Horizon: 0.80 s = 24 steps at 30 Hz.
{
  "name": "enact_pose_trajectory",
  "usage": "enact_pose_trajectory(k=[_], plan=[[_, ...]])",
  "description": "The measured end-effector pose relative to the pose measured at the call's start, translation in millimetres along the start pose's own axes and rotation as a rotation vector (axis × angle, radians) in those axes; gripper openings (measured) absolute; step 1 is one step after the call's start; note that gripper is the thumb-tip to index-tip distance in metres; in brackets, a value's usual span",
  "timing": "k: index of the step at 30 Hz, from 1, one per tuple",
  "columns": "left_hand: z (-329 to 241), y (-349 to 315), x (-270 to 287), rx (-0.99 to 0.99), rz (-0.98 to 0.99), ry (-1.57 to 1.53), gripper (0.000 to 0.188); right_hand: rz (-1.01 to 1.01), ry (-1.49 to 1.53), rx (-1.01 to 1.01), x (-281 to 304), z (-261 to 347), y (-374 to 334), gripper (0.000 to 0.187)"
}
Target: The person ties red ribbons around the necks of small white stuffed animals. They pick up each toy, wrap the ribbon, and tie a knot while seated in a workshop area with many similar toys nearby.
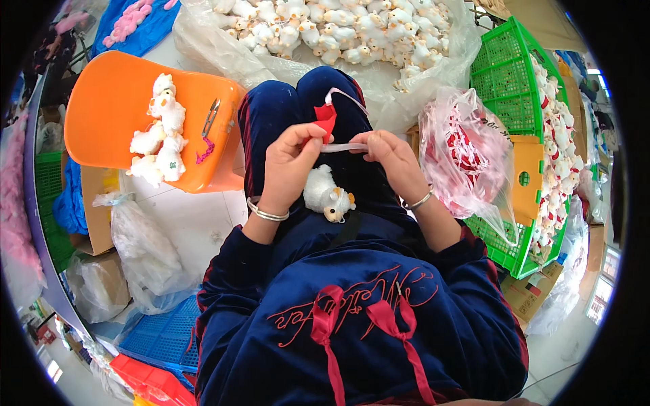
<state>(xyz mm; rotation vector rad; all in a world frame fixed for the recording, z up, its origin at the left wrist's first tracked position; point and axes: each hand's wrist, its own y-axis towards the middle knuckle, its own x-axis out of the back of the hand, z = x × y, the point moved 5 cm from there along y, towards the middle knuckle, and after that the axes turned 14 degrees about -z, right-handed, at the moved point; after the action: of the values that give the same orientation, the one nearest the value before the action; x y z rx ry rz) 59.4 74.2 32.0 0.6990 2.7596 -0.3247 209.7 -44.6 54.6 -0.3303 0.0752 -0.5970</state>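
Over my lap, my left hand (290, 166) pinches a small red cloth piece (325, 120) with a pale ribbon attached. My right hand (398, 162) has its fingers closed on one end of this ribbon (347, 147), which is stretched between both hands. The ribbon's other end loops up from the red cloth across my knee. Just below my hands, a small white plush animal (323, 191) with orange ears lies on my lap, its head toward me. Neither hand touches it.
To the left, an orange chair (101, 115) bears several white plush animals (159, 132), thread snips (211, 118) and a pink cord (205, 150). Ahead lies a heap of white plush toys (352, 34) on clear plastic. At right are a bag of red pieces (467, 145) and a green crate (504, 74).
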Motion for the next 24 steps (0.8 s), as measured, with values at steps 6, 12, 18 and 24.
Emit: enact_pose_trajectory(k=[6,12,18,24], plan=[[-32.8,-22.8,-19.5,-0.508,0.127,0.482,0.022,0.102,0.216,0.047,-28.7,3.0,19.3,0.026],[-28.1,-24.0,8.3,-0.268,0.176,0.763,0.016,0.067,0.158,0.075,-19.3,23.5,31.1,0.019],[-107.7,-17.4,-13.3,-0.678,0.065,0.744,0.034,0.41,-0.517,0.45,-39.9,54.6,27.8,0.021],[-75.1,4.4,6.5,-0.192,0.288,0.821,0.03,0.42,-0.6,0.598,-35.0,71.3,36.7,0.014]])
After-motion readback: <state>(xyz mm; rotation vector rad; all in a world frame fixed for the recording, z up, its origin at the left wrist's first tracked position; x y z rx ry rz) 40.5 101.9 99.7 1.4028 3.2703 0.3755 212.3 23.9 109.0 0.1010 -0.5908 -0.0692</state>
